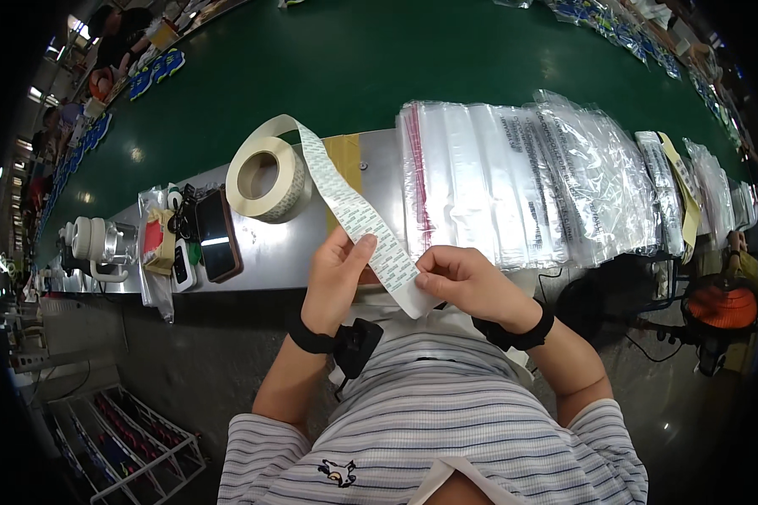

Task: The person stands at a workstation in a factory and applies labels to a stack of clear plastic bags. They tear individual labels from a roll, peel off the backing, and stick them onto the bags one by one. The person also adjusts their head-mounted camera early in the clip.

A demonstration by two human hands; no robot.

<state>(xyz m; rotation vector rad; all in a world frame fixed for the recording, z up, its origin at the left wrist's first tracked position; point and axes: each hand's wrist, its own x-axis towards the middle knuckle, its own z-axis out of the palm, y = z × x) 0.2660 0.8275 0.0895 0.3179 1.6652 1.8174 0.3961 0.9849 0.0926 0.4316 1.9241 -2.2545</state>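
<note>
Paper, thin and white, made up the label strip [358, 220] that we held between both hands just in front of our chest, at the near edge of the metal table [379, 160]. Our left hand [335, 282] pinched the strip from its left side, thumb on top, and our right hand [467, 282] gripped the loose lower end. The strip ran up and back to its roll [268, 179], which stood on the table beside a dark phone [217, 234]. A stack of clear plastic bags [531, 181] lay to the right of it. We judged the strip light, limp and easy to crease or tear, best held by its edges so the small labels stayed flat.
</note>
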